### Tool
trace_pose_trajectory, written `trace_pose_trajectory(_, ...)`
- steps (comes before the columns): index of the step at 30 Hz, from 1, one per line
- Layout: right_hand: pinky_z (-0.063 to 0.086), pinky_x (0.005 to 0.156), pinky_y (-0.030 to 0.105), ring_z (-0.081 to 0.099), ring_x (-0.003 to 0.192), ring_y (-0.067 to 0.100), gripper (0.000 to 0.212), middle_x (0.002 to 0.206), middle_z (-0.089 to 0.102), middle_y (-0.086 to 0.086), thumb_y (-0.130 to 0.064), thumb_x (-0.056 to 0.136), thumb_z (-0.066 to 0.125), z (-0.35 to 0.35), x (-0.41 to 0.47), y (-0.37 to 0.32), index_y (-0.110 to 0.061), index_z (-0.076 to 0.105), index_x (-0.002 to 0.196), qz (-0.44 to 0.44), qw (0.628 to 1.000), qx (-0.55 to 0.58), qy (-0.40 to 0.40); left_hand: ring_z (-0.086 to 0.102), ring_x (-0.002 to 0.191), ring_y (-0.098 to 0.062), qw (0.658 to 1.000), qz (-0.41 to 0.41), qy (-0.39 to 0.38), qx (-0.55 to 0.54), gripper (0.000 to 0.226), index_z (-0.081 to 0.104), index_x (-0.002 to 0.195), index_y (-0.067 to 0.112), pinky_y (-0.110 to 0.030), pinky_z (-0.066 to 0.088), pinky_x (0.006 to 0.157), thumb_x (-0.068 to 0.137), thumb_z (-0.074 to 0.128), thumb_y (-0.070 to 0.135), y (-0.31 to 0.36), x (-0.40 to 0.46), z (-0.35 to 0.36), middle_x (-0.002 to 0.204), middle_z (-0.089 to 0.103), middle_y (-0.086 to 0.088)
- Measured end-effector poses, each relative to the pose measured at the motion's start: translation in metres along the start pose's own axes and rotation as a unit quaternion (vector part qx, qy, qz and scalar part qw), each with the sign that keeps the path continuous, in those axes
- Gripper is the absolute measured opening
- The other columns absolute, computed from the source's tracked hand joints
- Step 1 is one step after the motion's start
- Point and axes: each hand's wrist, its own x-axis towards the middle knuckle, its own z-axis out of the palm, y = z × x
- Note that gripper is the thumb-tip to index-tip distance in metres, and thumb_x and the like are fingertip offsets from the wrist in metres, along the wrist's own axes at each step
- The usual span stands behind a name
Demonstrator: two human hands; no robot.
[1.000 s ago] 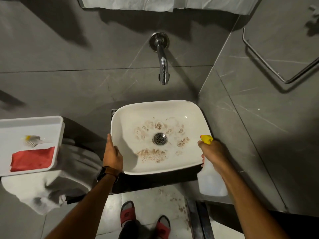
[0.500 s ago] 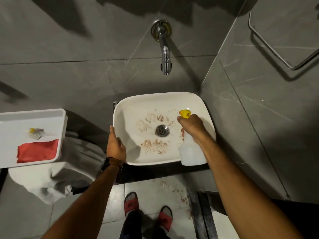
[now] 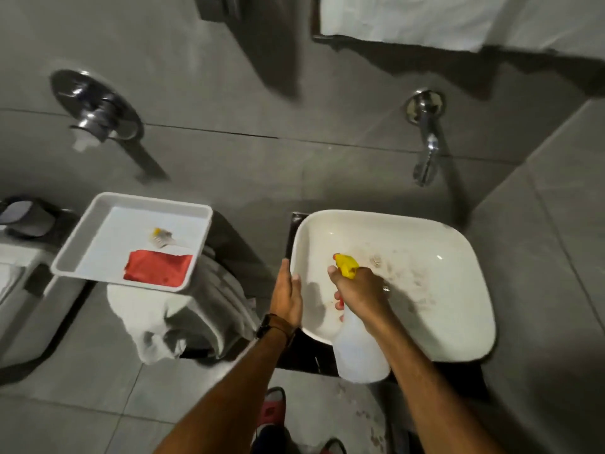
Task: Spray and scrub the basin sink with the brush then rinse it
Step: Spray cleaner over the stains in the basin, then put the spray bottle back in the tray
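White basin sink (image 3: 458, 322) sits at 3 o'clock in the view, its floor marked with brownish residue (image 3: 415, 283) at centre and toward its right. Right hand (image 3: 363, 290) is closed round the neck of a translucent spray bottle (image 3: 360, 355) with a yellow nozzle (image 3: 346, 264); the nozzle points toward 11 o'clock over the bowl, and the bottle body overhangs the near rim. Left hand (image 3: 287, 296) lies flat and open along the basin's left rim, holding nothing. Chrome wall tap (image 3: 425, 142) hangs at 12 o'clock from the basin. At 9 o'clock, well apart, a white tray (image 3: 98, 237) carries a small brush (image 3: 160, 237) with a yellow handle end and a red cloth (image 3: 157, 268). The tray rests on crumpled towels (image 3: 183, 322).
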Motion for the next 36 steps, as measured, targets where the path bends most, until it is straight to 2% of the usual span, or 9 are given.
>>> trace_pose_trajectory(5, 0.063, 0.076, 0.052, 0.072, 0.052, 0.02, 0.038, 0.062, 0.073, 0.003, -0.054, 0.085, 0.063, 0.052, 0.013, -0.037, -0.035, 0.074, 0.116, -0.075, 0.997, -0.023, -0.02, 0.023, 0.149, -0.017, 0.986, -0.072, 0.136, -0.058, 0.052, 0.023, 0.154, 0.009, -0.027, 0.016, 0.121, 0.106, 0.031, 0.028, -0.029, 0.018, -0.062, 0.162, 0.024, -0.007)
trace_pose_trajectory(9, 0.063, 0.077, 0.05, 0.074, 0.058, 0.02, 0.039, 0.063, 0.074, 0.002, -0.07, 0.073, 0.058, 0.123, 0.018, -0.077, -0.068, 0.054, 0.112, -0.143, 0.986, -0.051, -0.073, 0.024, 0.149, -0.024, 0.966, -0.092, 0.234, -0.053, 0.051, 0.022, 0.153, 0.005, -0.033, 0.018, 0.122, 0.106, 0.031, 0.023, -0.065, 0.039, -0.147, 0.161, 0.024, -0.012)
trace_pose_trajectory(13, 0.064, 0.075, 0.05, 0.075, 0.066, 0.023, 0.041, 0.067, 0.076, -0.001, -0.074, 0.071, 0.061, 0.204, 0.027, -0.119, -0.064, 0.054, 0.11, -0.194, 0.97, -0.067, -0.127, 0.023, 0.149, -0.028, 0.939, -0.137, 0.311, -0.05, 0.052, 0.021, 0.153, 0.005, -0.035, 0.018, 0.123, 0.106, 0.032, 0.023, -0.1, 0.063, -0.223, 0.161, 0.023, -0.015)
trace_pose_trajectory(17, 0.062, 0.081, 0.047, 0.075, 0.089, 0.03, 0.047, 0.099, 0.08, -0.001, -0.074, 0.074, 0.056, 0.293, 0.036, -0.163, -0.067, 0.045, 0.119, -0.251, 0.946, -0.113, -0.17, 0.02, 0.15, -0.025, 0.93, -0.136, 0.339, -0.033, 0.052, 0.019, 0.153, 0.002, -0.034, 0.013, 0.124, 0.105, 0.031, 0.017, -0.142, 0.079, -0.278, 0.162, 0.019, -0.014)
trace_pose_trajectory(20, 0.055, 0.095, 0.042, 0.07, 0.108, 0.032, 0.056, 0.115, 0.078, 0.001, -0.066, 0.081, 0.057, 0.364, 0.048, -0.193, -0.04, 0.061, 0.13, -0.303, 0.926, -0.126, -0.187, 0.019, 0.15, -0.022, 0.916, -0.157, 0.365, -0.057, 0.051, 0.019, 0.153, 0.002, -0.034, 0.012, 0.124, 0.106, 0.031, 0.016, -0.175, 0.098, -0.311, 0.163, 0.019, -0.013)
trace_pose_trajectory(23, 0.053, 0.088, 0.039, 0.068, 0.101, 0.031, 0.047, 0.108, 0.078, 0.003, -0.054, 0.093, 0.061, 0.427, 0.064, -0.214, -0.022, 0.07, 0.126, -0.322, 0.913, -0.135, -0.209, 0.02, 0.15, -0.02, 0.908, -0.168, 0.378, -0.066, 0.052, 0.018, 0.154, 0.006, -0.037, 0.016, 0.123, 0.106, 0.03, 0.02, -0.203, 0.117, -0.334, 0.163, 0.019, -0.009)
trace_pose_trajectory(28, 0.049, 0.077, 0.032, 0.067, 0.088, 0.02, 0.027, 0.092, 0.072, -0.003, -0.048, 0.097, 0.063, 0.522, 0.083, -0.229, -0.022, 0.069, 0.102, -0.345, 0.891, -0.103, -0.277, 0.014, 0.151, -0.016, 0.909, -0.19, 0.37, -0.025, 0.055, 0.012, 0.157, 0.013, -0.036, 0.017, 0.123, 0.105, 0.029, 0.025, -0.242, 0.141, -0.355, 0.165, 0.012, -0.002)
trace_pose_trajectory(33, 0.051, 0.102, 0.039, 0.065, 0.114, 0.022, 0.047, 0.122, 0.07, 0.008, -0.038, 0.095, 0.07, 0.589, 0.101, -0.231, -0.021, 0.061, 0.138, -0.388, 0.843, -0.078, -0.365, 0.006, 0.153, -0.016, 0.918, -0.191, 0.348, 0.014, 0.059, 0.006, 0.157, 0.01, -0.036, 0.015, 0.124, 0.104, 0.032, 0.018, -0.268, 0.155, -0.363, 0.166, 0.003, -0.005)
trace_pose_trajectory(36, 0.052, 0.104, 0.043, 0.066, 0.117, 0.026, 0.048, 0.125, 0.07, 0.012, -0.033, 0.093, 0.075, 0.613, 0.115, -0.235, -0.023, 0.06, 0.138, -0.397, 0.826, -0.053, -0.397, 0.01, 0.152, -0.015, 0.919, -0.192, 0.344, 0.005, 0.062, 0.003, 0.157, 0.016, -0.035, 0.024, 0.122, 0.104, 0.034, 0.021, -0.275, 0.164, -0.359, 0.166, -0.002, 0.001)
